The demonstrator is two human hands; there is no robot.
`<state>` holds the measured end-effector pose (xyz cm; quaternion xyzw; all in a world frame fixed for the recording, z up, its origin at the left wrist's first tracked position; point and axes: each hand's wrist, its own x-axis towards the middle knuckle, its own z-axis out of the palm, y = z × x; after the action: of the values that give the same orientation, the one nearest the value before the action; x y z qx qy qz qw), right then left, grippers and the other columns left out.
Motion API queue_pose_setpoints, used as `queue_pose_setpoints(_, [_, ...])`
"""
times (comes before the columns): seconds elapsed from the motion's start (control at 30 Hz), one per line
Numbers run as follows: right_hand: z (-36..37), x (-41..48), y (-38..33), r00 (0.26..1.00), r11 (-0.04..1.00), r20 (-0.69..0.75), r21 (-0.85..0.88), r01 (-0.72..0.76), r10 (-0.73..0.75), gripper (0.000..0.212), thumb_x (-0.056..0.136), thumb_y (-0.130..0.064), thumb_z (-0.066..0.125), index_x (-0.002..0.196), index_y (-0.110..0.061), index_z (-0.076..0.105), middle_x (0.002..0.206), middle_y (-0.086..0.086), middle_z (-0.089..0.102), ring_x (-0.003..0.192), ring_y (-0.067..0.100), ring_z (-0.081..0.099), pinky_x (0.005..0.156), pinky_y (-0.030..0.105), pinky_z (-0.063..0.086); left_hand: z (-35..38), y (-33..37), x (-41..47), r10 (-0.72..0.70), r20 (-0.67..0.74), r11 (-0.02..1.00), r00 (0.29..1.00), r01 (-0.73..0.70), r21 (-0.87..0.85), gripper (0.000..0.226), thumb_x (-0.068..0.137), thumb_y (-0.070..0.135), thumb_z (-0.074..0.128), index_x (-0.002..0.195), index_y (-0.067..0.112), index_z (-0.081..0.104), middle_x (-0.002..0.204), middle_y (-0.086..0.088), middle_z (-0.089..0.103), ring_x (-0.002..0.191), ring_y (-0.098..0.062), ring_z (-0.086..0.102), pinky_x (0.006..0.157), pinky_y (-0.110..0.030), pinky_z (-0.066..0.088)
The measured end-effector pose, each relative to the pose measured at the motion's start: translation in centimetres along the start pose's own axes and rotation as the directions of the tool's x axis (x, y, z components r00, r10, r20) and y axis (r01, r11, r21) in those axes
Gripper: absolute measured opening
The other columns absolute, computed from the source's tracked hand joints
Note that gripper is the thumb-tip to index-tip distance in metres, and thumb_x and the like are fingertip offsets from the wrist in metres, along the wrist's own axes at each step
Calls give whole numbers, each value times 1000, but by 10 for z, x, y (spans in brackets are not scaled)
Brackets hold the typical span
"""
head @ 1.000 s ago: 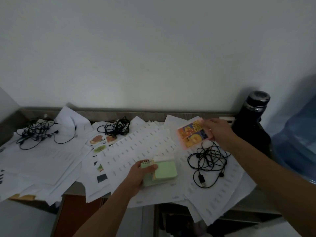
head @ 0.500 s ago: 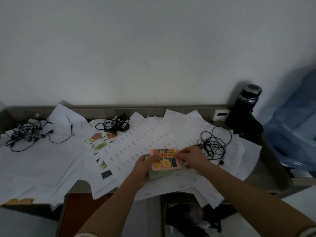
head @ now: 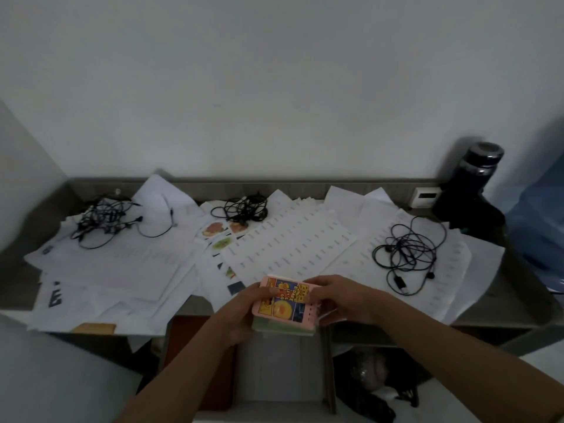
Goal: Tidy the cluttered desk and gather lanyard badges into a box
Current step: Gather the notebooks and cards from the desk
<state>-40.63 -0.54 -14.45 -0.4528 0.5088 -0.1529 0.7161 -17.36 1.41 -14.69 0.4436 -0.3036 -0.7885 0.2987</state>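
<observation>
Since a second ago, when my right hand held the pink card far out to the right above the loose earphone cable, the two hands have come together. The card now lies on top of the green pads, and the small stack has left the papers and is lifted at the near edge of the desk. My left hand curls round the left side of the pads with the thumb on top. My right hand pinches the card's right edge.

I judge this as one bit of clutter gathered and ready to be put away. I can see no lanyard badges. Whether the pale opening below the stack is the box or a drawer, I cannot tell.

Sheets cover most of the desk. A cable tangle sits far left and another cable bundle lies at the far middle. A black bottle and a small white device stand far right, with a blue jug beyond them. Behind it all is a plain wall.
</observation>
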Motion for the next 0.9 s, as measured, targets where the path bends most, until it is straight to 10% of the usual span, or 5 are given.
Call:
queue_pose_setpoints(0.2, [67, 25, 47, 999, 978, -20, 207, -37, 42, 53, 69, -21, 76, 120, -15, 60, 105, 13, 73, 94, 27, 71, 75, 35, 57, -49, -50, -47, 24, -250, 981, 968, -72, -183, 57, 84, 21, 68, 134, 3, 48, 128, -27, 58, 120, -42, 54, 100, -53, 45])
queue_pose_setpoints(0.57, [121, 33, 100, 973, 951, 58, 208, -230, 223, 38, 82, -17, 74, 116, -9, 60, 103, 11, 74, 96, 25, 71, 75, 33, 58, -81, -114, -64, -237, -359, 945, 903, 129, -300, 68, 65, 0, 77, 126, 1, 47, 116, -24, 65, 101, -39, 66, 72, -47, 58])
queue_pose_setpoints(0.8, [65, 14, 122, 823, 907, -548, -408, -105, -152, 20, 84, -16, 71, 104, -14, 67, 90, -5, 66, 86, 11, 65, 61, 10, 43, -78, -106, -19, -191, -402, 977, 896, 214, 12, 70, 66, -2, 81, 126, 9, 45, 114, -15, 65, 99, -33, 66, 84, -48, 56])
queue_pose_setpoints(0.9, [43, -7, 139, 727, 873, -667, -440, -210, -161, 16, 84, -20, 71, 98, -13, 67, 86, -3, 67, 81, 11, 63, 68, 21, 50, -64, -108, 2, -162, -355, 971, 921, 214, 111, 66, 66, -3, 81, 124, 8, 51, 111, -13, 68, 99, -30, 67, 88, -45, 55])
